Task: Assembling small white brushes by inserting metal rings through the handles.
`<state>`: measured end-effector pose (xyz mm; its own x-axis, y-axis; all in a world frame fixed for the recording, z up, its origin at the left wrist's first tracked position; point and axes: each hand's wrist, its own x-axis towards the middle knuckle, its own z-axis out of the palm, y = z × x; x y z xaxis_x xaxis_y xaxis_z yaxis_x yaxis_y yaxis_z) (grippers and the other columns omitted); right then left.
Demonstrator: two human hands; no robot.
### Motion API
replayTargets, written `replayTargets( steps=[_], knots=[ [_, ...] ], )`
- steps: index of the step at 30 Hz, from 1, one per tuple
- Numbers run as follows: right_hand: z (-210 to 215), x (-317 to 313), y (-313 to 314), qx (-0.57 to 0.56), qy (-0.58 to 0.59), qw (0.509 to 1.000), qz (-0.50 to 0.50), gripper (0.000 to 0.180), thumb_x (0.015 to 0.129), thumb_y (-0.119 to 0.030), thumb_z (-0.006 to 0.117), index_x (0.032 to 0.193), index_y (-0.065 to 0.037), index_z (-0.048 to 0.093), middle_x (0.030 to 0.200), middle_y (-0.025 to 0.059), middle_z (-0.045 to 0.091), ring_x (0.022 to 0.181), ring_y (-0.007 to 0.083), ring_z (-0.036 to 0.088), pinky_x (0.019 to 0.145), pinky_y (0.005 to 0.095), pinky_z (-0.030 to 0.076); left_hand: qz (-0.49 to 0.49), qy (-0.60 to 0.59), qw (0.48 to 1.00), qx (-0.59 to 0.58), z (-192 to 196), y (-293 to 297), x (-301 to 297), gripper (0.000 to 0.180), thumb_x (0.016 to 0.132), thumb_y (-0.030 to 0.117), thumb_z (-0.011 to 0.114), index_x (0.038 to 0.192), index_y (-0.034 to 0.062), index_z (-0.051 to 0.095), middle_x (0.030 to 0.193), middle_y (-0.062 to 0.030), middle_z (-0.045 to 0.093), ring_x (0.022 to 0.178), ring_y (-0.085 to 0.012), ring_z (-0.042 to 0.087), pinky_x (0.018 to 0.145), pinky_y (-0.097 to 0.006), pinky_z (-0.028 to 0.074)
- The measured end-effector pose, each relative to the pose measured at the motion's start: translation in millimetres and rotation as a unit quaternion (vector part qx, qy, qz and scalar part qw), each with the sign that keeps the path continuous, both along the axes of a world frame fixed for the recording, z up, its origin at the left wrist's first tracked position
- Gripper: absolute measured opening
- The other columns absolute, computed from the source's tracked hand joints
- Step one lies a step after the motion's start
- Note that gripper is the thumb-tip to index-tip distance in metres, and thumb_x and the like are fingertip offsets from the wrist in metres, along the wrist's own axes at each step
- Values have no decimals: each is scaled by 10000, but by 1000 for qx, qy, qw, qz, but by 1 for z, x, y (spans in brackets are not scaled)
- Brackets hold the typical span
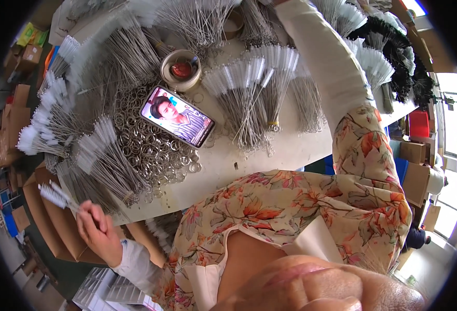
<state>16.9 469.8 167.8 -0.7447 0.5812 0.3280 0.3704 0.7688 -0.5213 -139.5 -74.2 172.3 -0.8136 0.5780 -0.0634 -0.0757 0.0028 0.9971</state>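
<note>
My left hand [99, 230] is closed around the thin wire stems of a few small brushes [54, 196] with white bristle heads, held past the table's near left edge. Close to it lie bundles of wire-handled brushes [109, 160] and a pile of metal rings [130, 129]. My right arm [324, 52] stretches far across the table in a white sleeve, and its hand lies beyond the top edge of the picture. Beside that arm, more white brushes [233, 93] are fanned out, and one bundle [277, 85] is tied with a band near its looped ends.
A lit phone [178, 116] lies on the rings, with a round cream container [197, 78] behind it. Black brushes [420, 72] are heaped at the far right. Open cardboard boxes [47, 223] stand below the left table edge, near white plastic trays [101, 293].
</note>
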Motion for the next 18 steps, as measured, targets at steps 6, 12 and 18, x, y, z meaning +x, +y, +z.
replayTargets(
  steps=[6,12,18],
  knots=[
    [-40,17,2,-210,-87,967,-116,211,725,-239,706,688,-34,676,604,73,642,513,146,604,505,321,506,101,-69,992,35,-19,-24,8,295,971,273,415,1028,-4,500,726,8,380,544,-20,264,449,-154,217],
    [-103,-6,36,282,-166,943,-63,231,712,-257,697,681,-30,670,636,108,647,592,218,622,597,385,508,60,-47,997,26,-23,-21,22,310,983,273,378,1052,-9,489,731,11,383,543,-26,260,440,-148,213],
    [13,-16,22,219,339,908,-111,242,796,-243,619,781,-5,657,654,127,615,587,202,582,556,349,464,153,33,987,-47,-9,-30,39,353,986,276,364,1130,-26,475,712,21,352,532,-23,240,424,-157,197]
  ],
)
